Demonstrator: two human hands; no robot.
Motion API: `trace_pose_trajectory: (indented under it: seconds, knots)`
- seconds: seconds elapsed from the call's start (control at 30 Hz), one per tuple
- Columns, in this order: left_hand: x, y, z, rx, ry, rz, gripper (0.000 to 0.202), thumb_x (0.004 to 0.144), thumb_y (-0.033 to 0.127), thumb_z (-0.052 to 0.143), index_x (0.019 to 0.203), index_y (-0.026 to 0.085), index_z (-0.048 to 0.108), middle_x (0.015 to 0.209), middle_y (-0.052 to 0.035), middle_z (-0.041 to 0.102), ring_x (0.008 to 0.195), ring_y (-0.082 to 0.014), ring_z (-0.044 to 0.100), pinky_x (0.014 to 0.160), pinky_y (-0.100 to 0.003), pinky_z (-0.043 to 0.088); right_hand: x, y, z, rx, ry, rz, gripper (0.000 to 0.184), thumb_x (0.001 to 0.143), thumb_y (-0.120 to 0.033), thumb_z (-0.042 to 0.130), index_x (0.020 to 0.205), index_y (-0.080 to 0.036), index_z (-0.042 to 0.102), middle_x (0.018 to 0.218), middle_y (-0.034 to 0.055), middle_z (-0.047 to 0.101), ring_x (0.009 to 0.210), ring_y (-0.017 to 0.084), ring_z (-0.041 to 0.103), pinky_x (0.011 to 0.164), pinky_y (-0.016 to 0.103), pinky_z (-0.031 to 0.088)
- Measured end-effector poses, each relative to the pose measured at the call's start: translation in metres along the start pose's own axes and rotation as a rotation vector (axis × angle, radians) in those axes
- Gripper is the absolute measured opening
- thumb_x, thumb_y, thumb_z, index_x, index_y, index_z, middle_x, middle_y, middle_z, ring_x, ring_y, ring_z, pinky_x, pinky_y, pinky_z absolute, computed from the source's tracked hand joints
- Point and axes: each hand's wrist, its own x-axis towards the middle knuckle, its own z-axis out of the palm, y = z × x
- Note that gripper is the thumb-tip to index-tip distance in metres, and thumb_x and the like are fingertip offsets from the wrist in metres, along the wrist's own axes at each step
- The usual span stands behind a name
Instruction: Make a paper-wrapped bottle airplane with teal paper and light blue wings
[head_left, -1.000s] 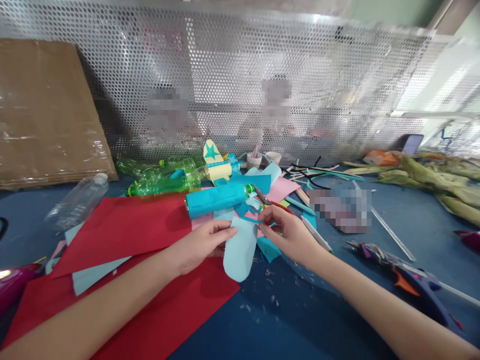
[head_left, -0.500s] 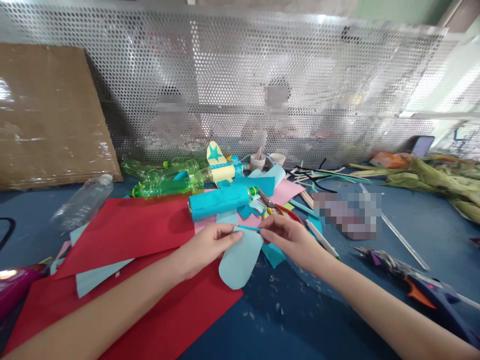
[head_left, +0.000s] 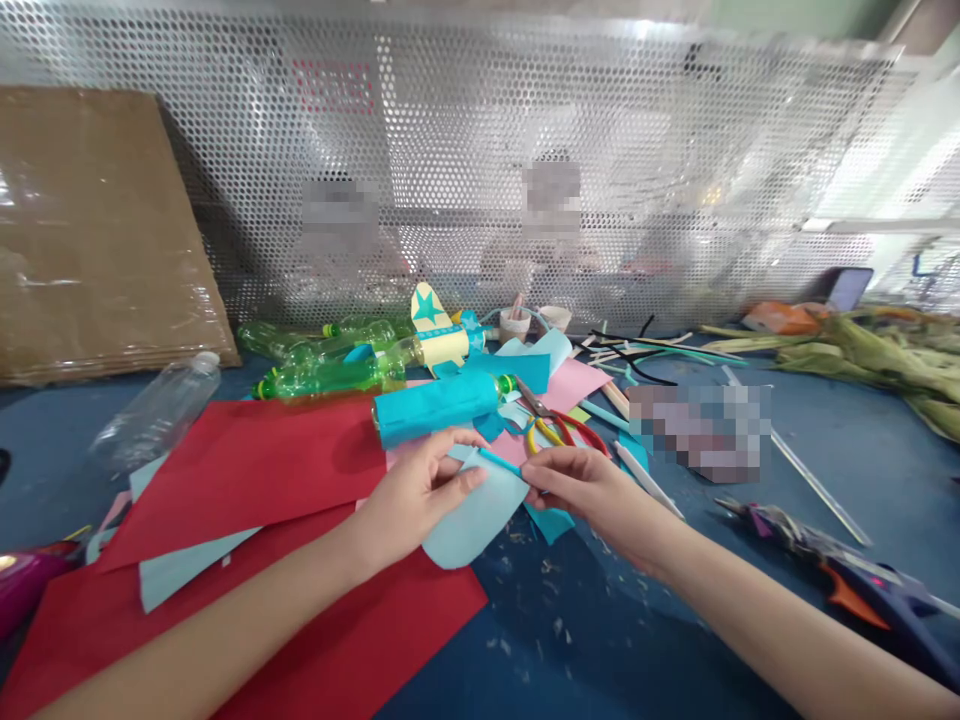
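Between my two hands is a light-blue paper piece (head_left: 472, 520) with a rounded lower end. A darker blue strip (head_left: 498, 461) runs along its upper edge. My left hand (head_left: 420, 490) pinches the paper's left side between thumb and fingers. At the other end, my right hand (head_left: 574, 485) grips the strip and the paper corner with closed fingertips. Just beyond them lies a bottle wrapped in blue paper (head_left: 439, 408), its green cap pointing right. Scissors (head_left: 570, 425) with red and yellow handles rest behind my right hand.
Red paper sheets (head_left: 262, 470) spread under my left arm. Green bottles (head_left: 330, 372), a clear bottle (head_left: 161, 405) and a decorated yellow bottle (head_left: 442, 345) lie behind. A glue gun (head_left: 825, 570) is at right. A perforated metal screen (head_left: 465, 150) closes off the back.
The light-blue paper has tilted, its rounded end swinging left and slightly up. My left fingers have lifted and spread behind its upper edge; the right hand has shifted slightly.
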Motion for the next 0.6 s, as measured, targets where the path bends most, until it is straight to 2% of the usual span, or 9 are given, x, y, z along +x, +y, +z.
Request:
trace_pose_trajectory:
  seconds: [0.1,0.17,0.33,0.5,0.6]
  knots:
    - [-0.0015,0.0008,0.0013,0.021,0.035,0.045,0.036,0.085,0.049,0.053,0.108,0.021,0.046,0.060,0.0050,0.053,0.053,-0.0126,0.048,0.049,-0.022,0.034,-0.0002,0.0003,0.0015,0.041,0.048,-0.015,0.035,0.063,-0.051,0.078,0.067,-0.018,0.068,0.067,-0.0010,0.064,0.061,0.008,0.055,0.067,0.023,0.049]
    - [-0.0024,0.0030,0.0020,0.028,0.053,0.073,0.034,0.085,0.048,0.053,0.104,0.022,0.046,0.055,0.0075,0.046,0.049,-0.0111,0.042,0.047,-0.022,0.031,-0.0010,0.0000,0.0025,0.062,0.066,-0.025,0.035,0.063,-0.053,0.077,0.068,-0.019,0.069,0.071,-0.0004,0.065,0.063,0.009,0.055,0.070,0.024,0.050]
    - [-0.0032,0.0069,0.0025,0.007,0.093,0.089,0.032,0.083,0.050,0.056,0.095,0.023,0.045,0.053,0.0086,0.041,0.047,-0.0101,0.039,0.046,-0.022,0.029,-0.0054,-0.0010,0.0067,0.062,0.035,-0.025,0.032,0.063,-0.049,0.079,0.069,-0.019,0.071,0.067,-0.0009,0.064,0.063,0.010,0.057,0.070,0.024,0.050]
    - [-0.0021,0.0044,0.0030,-0.090,0.058,0.061,0.033,0.082,0.051,0.058,0.095,0.024,0.046,0.061,0.0061,0.051,0.052,-0.0115,0.049,0.048,-0.022,0.036,-0.0079,0.0009,0.0095,-0.027,0.022,-0.067,0.031,0.068,-0.050,0.075,0.071,-0.019,0.070,0.067,-0.0010,0.064,0.065,0.011,0.057,0.069,0.026,0.048]
    - [-0.0028,0.0053,0.0039,-0.122,0.059,0.069,0.033,0.081,0.050,0.060,0.096,0.024,0.047,0.063,0.0059,0.053,0.052,-0.0106,0.049,0.048,-0.021,0.036,-0.0076,0.0004,0.0102,-0.067,0.026,-0.080,0.032,0.069,-0.051,0.074,0.070,-0.019,0.069,0.066,-0.0014,0.063,0.065,0.012,0.057,0.069,0.026,0.047]
